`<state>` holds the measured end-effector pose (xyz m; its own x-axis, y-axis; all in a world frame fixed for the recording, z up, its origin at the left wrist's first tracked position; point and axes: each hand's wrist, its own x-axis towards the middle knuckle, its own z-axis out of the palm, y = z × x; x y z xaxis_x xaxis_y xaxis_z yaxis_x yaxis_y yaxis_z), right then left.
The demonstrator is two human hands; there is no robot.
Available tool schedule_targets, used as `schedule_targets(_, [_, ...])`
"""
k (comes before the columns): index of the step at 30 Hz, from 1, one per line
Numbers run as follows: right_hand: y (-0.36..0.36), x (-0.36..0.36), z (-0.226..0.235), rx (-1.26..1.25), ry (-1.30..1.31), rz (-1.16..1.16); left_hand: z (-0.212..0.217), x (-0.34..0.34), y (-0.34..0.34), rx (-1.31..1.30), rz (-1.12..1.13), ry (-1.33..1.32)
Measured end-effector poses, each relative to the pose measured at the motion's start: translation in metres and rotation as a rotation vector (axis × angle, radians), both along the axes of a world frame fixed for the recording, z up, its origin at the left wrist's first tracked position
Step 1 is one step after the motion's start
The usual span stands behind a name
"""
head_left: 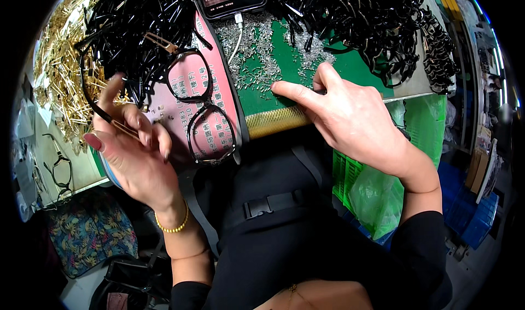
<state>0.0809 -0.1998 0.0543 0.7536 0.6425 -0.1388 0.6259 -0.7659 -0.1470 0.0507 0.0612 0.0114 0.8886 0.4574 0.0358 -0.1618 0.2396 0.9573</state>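
Hands apart: left hand [135, 159] holds glasses temple [124, 128], probably steadying it; right hand [350, 112], grip unclear, fingertip [279, 88] beside metal pins [255, 64], spread over table [354, 68], seemingly for easy picking.

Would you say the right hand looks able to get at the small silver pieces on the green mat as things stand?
Yes, most likely: the right hand is over the green mat, one fingertip right by the small silver pieces, with nothing visible between.
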Motion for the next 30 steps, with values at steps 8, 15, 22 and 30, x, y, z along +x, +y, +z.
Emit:
schedule_targets(8, [0.006, 0.000, -0.003, -0.034, -0.053, 0.020, -0.031, -0.046, 0.020, 0.548, 0.174, -0.072])
schedule_targets(15, [0.002, -0.004, -0.009, -0.017, -0.102, 0.040, -0.029, -0.053, 0.023, 1.100, 0.076, 0.025])
schedule_targets(22, [-0.002, -0.004, -0.005, -0.005, -0.081, 0.059, -0.018, -0.087, -0.018, 1.236, -0.122, -0.333])
schedule_targets(30, [-0.002, 0.001, 0.002, -0.026, 0.020, 0.045, -0.040, -0.065, -0.010, 1.095, -0.162, -0.299])
